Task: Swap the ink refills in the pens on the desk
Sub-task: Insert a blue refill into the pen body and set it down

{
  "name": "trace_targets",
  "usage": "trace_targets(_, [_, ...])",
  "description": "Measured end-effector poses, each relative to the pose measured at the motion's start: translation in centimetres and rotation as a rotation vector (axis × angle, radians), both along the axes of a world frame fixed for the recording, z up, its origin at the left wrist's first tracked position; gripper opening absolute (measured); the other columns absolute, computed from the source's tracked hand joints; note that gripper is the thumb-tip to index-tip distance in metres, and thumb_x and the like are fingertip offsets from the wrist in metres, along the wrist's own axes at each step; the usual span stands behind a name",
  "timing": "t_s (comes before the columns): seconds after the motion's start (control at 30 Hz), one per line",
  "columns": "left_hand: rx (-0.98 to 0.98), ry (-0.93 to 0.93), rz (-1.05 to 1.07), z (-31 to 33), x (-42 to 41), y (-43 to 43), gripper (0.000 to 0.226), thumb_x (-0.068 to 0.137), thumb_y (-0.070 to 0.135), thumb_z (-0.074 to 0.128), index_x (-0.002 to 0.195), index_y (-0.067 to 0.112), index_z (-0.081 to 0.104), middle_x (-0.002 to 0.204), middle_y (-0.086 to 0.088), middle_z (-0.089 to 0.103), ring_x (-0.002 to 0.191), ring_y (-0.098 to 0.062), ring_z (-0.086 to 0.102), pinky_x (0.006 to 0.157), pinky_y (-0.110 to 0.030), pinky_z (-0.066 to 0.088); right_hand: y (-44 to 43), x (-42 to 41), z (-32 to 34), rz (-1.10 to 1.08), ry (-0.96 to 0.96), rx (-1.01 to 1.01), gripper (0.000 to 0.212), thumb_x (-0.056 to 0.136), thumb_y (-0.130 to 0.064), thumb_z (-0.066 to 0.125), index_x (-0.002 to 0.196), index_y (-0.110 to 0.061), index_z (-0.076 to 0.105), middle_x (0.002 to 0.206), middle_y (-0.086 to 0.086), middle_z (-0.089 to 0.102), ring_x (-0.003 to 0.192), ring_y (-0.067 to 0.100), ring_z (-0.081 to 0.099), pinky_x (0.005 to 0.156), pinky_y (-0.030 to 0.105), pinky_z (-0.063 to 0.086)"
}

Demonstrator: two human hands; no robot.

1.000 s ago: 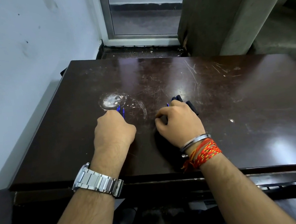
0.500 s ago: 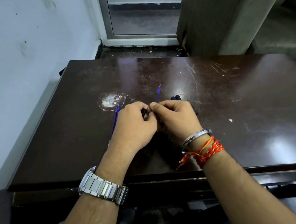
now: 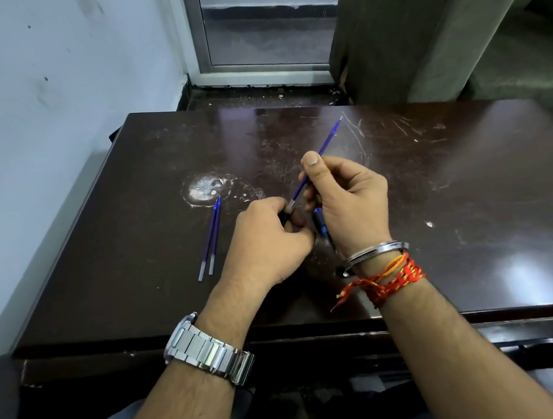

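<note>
Right grip [image 3: 349,201] pinches a thin blue refill [image 3: 329,139] whose lower end meets the black barrel [image 3: 284,216] the left grip [image 3: 265,244] clutches. Left of both, two spares [image 3: 210,240] lie on the scratched table [image 3: 437,192].

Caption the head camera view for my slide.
Right hand pinches a blue refill at the pen barrel gripped in the left hand.

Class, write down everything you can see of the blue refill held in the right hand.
The refill is a thin, straight, blue tube, plastic by its look, with a pale, silvery section at its lower end. It is off the desk, slanting up and away to the right. The right hand pinches it near the middle between thumb and fingers. Its lower end meets the black pen barrel that the left hand grips; how far it is inside cannot be told.
</note>
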State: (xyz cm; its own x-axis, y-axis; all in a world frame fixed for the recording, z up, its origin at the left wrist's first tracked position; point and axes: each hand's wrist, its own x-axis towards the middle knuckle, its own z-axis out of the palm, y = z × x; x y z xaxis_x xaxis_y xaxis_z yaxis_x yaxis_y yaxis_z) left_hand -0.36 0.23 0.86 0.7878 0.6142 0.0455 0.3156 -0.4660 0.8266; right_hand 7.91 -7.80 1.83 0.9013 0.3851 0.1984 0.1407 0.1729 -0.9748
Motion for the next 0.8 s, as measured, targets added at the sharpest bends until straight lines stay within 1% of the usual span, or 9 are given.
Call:
trace_targets(0.13, [0.012, -0.109, 0.064, 0.0, 0.2, -0.1, 0.007, 0.067, 0.025, 0.067, 0.066, 0.023, 0.060, 0.048, 0.015, 0.057, 0.047, 0.001, 0.053, 0.044, -0.011, 0.035, -0.6, -0.3, -0.1, 0.162, -0.091, -0.231, 0.039, 0.082, -0.048, 0.071, 0.069, -0.011, 0.073, 0.052, 0.000, 0.064, 0.053, 0.008, 0.057, 0.055, 0.026, 0.046])
trace_targets(0.2, [-0.018, -0.175, 0.130, -0.1, 0.2, -0.1, 0.016, 0.072, 0.017, 0.071, 0.068, 0.026, 0.058, 0.047, 0.018, 0.055, 0.046, 0.000, 0.051, 0.047, -0.010, 0.036, -0.8, 0.1, 0.0, 0.042, -0.084, -0.265, 0.049, 0.083, -0.057, 0.063, 0.069, -0.011, 0.074, 0.056, 0.006, 0.066, 0.055, 0.004, 0.056, 0.054, 0.025, 0.046])
trace_targets(0.27, [-0.020, -0.211, 0.186, -0.1, 0.3, 0.1, 0.017, 0.074, 0.015, 0.070, 0.074, 0.028, 0.060, 0.051, 0.019, 0.058, 0.051, -0.001, 0.054, 0.052, -0.008, 0.040, -1.2, 1.0, 0.2, -0.130, -0.090, -0.301, 0.044, 0.090, -0.047, 0.057, 0.068, -0.013, 0.074, 0.059, 0.004, 0.068, 0.052, 0.004, 0.056, 0.054, 0.020, 0.045])
trace_targets(0.33, [-0.035, -0.217, 0.211, -0.2, 0.3, 0.2, 0.016, 0.075, 0.015, 0.068, 0.078, 0.028, 0.060, 0.052, 0.013, 0.059, 0.054, -0.002, 0.056, 0.055, -0.008, 0.042, -1.8, 1.9, 0.0, -0.197, -0.217, -0.509, 0.039, 0.091, -0.034, 0.057, 0.066, -0.009, 0.072, 0.058, 0.006, 0.066, 0.054, 0.012, 0.058, 0.057, 0.024, 0.045])
trace_targets(0.43, [-0.059, -0.195, 0.221, -0.4, 0.4, 0.3, 0.015, 0.076, 0.016, 0.067, 0.083, 0.027, 0.059, 0.057, 0.008, 0.060, 0.056, -0.004, 0.057, 0.055, -0.011, 0.043, -2.3, 2.0, -0.5, -0.087, -0.384, -0.906, 0.025, 0.085, -0.029, 0.062, 0.074, -0.010, 0.074, 0.070, 0.009, 0.069, 0.073, 0.024, 0.065, 0.069, 0.027, 0.048])
trace_targets(0.5, [-0.066, -0.171, 0.226, -0.4, 0.4, 0.3, 0.015, 0.076, 0.017, 0.067, 0.083, 0.027, 0.059, 0.059, 0.008, 0.060, 0.055, -0.004, 0.056, 0.053, -0.012, 0.043, -2.1, 1.7, -0.9, -0.001, -0.378, -1.030, 0.019, 0.083, -0.032, 0.064, 0.080, -0.016, 0.075, 0.083, 0.010, 0.071, 0.083, 0.028, 0.065, 0.078, 0.029, 0.052])
trace_targets(0.63, [-0.066, -0.146, 0.214, -0.4, 0.3, 0.2, 0.016, 0.076, 0.016, 0.067, 0.083, 0.028, 0.059, 0.058, 0.010, 0.056, 0.052, 0.001, 0.053, 0.049, -0.009, 0.039, -1.7, 1.1, -0.5, 0.093, -0.318, -1.050, 0.009, 0.077, -0.034, 0.071, 0.074, -0.025, 0.072, 0.086, 0.004, 0.069, 0.086, 0.022, 0.063, 0.082, 0.035, 0.055])
trace_targets(0.73, [-0.063, -0.128, 0.207, -0.4, 0.2, 0.4, 0.016, 0.077, 0.016, 0.067, 0.085, 0.028, 0.059, 0.059, 0.009, 0.057, 0.051, -0.001, 0.052, 0.049, -0.012, 0.039, -2.0, 0.8, 0.0, 0.041, -0.312, -0.975, 0.014, 0.071, -0.034, 0.076, 0.068, -0.023, 0.069, 0.073, -0.004, 0.067, 0.080, 0.018, 0.065, 0.077, 0.035, 0.056])
trace_targets(0.8, [-0.071, -0.113, 0.202, -0.4, 0.2, 0.6, 0.015, 0.078, 0.017, 0.067, 0.085, 0.028, 0.060, 0.061, 0.009, 0.059, 0.051, -0.002, 0.052, 0.052, -0.017, 0.042, -2.0, 0.7, 0.0, 0.005, -0.326, -1.045, 0.022, 0.069, -0.041, 0.076, 0.074, -0.020, 0.068, 0.081, 0.001, 0.067, 0.083, 0.021, 0.063, 0.075, 0.035, 0.056])
